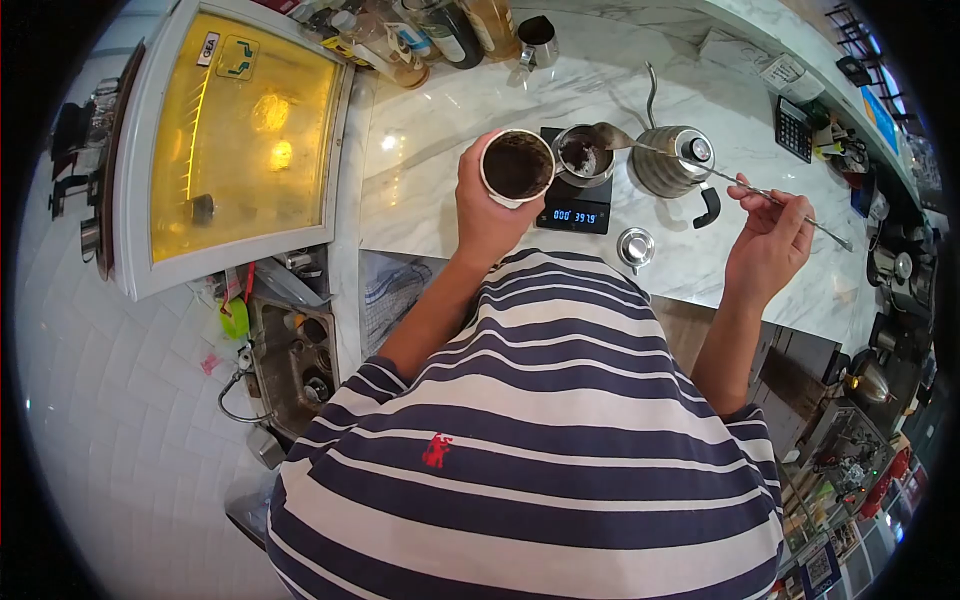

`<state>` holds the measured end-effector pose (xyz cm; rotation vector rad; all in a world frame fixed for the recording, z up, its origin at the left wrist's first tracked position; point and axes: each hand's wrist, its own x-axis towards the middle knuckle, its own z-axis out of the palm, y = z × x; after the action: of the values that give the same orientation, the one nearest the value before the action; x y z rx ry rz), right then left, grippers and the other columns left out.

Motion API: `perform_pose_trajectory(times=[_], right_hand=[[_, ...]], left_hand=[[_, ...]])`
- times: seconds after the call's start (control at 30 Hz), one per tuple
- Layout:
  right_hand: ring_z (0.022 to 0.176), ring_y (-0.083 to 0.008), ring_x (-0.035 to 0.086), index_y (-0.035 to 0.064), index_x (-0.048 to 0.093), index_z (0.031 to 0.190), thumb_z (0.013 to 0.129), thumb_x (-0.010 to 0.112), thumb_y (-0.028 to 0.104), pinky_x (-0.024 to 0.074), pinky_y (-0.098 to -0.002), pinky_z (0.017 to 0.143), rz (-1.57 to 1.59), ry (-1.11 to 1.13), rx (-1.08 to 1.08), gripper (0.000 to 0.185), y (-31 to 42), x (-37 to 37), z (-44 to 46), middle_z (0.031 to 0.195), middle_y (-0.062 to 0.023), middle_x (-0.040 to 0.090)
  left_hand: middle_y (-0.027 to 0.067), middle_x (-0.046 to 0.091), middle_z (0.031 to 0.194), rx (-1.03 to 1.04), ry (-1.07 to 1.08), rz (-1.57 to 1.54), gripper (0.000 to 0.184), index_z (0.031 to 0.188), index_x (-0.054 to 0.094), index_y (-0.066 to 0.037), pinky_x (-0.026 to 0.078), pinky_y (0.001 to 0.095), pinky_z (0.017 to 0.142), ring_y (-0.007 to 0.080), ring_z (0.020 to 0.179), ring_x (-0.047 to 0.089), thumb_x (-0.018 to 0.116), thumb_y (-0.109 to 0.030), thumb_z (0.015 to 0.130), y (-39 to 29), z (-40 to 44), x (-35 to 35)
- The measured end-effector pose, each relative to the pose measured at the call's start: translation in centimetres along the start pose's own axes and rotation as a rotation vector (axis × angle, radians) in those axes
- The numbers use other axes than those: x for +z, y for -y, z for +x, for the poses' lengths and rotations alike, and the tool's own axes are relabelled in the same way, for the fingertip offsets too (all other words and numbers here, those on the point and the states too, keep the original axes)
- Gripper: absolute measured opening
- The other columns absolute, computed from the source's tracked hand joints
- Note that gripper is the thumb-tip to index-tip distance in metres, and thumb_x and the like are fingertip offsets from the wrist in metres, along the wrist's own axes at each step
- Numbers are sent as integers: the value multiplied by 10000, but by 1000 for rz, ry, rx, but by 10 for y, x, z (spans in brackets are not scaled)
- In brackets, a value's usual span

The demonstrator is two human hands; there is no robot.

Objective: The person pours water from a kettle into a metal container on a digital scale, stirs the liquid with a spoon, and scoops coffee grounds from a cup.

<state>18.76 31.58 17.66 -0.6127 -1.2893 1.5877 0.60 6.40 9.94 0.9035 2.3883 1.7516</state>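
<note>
My left hand is wrapped round a white cup with dark, ground-coffee-like stuff inside. My right hand pinches the thin twisted handle of a long bar spoon. The spoon's bowl is over the edge of a glass server, which holds dark liquid with some pale froth. Under the server lies a black digital scale with a lit blue display. A steel gooseneck kettle with a black handle stands to the right. Nearer me is a small round lid.
Several bottles and a small metal pitcher line the back of the marble counter. A glass door with a yellow pane stands at left, above a sink. A calculator lies at far right.
</note>
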Motion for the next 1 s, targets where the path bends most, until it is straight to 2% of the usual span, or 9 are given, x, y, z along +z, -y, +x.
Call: perform_pose_trajectory(times=[0.1, 0.23, 0.33, 0.53, 0.57, 0.7, 0.8, 0.9, 1.0], right_hand=[[802, -311, 744, -18, 541, 1039, 1150, 406, 212, 575, -503, 976, -122, 90, -68, 288, -15, 0, -5, 828, -172, 702], [879, -275, 733, -41, 561, 1082, 1153, 396, 200, 583, -416, 891, -161, 207, -41, 300, -26, 4, -13, 984, -214, 714], [875, -265, 726, -45, 566, 1089, 1154, 389, 194, 582, -408, 879, -148, 239, -36, 304, -22, 8, -14, 1004, -223, 708], [832, -333, 752, -30, 563, 1056, 1160, 368, 212, 571, -529, 993, -104, 129, -196, 327, 2, 12, -3, 865, -201, 706], [785, -362, 756, -18, 561, 1053, 1162, 362, 230, 544, -613, 1026, -90, 89, -198, 336, 5, 11, -1, 775, -188, 695], [712, -347, 746, -15, 556, 1072, 1163, 374, 292, 544, -641, 998, -15, 117, -231, 368, 17, 11, -3, 697, -170, 676], [734, -333, 750, 3, 602, 1042, 1149, 405, 369, 515, -688, 1014, 30, 196, -226, 429, 24, 20, -13, 699, -150, 676], [708, -334, 736, -12, 552, 1058, 1159, 381, 305, 558, -612, 980, 33, 300, -231, 374, 22, 26, -19, 757, -186, 687], [722, -324, 730, -12, 547, 1051, 1158, 386, 289, 564, -592, 973, 26, 348, -230, 357, 18, 33, -25, 805, -199, 694]], left_hand=[[133, 639, 1292, -30, -2, -14, 835, 1462, 429, -31, 522, 353, 1041, 220, 1200, 652, 859, 19, 748, 2, -1, -2], [135, 639, 1296, -59, 8, -22, 836, 1464, 427, -30, 521, 355, 1043, 222, 1202, 652, 858, 16, 749, 1, -2, -3], [138, 639, 1298, -62, 13, -35, 839, 1464, 427, -28, 520, 357, 1046, 225, 1203, 652, 860, 12, 747, 1, -3, -1], [142, 633, 1310, -65, 24, -53, 850, 1464, 424, -27, 513, 358, 1053, 229, 1218, 645, 868, 3, 740, -1, -2, 2], [143, 632, 1309, -50, 35, -48, 852, 1462, 424, -26, 513, 358, 1053, 229, 1218, 645, 870, 5, 737, -1, -2, 2], [144, 632, 1302, -14, 79, -67, 856, 1452, 430, -24, 512, 361, 1054, 232, 1215, 646, 878, 13, 724, -8, 1, 4], [148, 620, 1321, 16, 114, -130, 875, 1455, 422, -26, 506, 365, 1064, 238, 1226, 638, 883, 22, 713, -15, 4, 6], [149, 615, 1344, 52, 109, -213, 881, 1434, 445, -50, 502, 369, 1070, 265, 1233, 638, 881, 10, 671, -18, 6, 11], [150, 605, 1366, 90, 112, -265, 888, 1424, 455, -61, 495, 374, 1078, 280, 1245, 631, 883, 6, 649, -21, 9, 15]])
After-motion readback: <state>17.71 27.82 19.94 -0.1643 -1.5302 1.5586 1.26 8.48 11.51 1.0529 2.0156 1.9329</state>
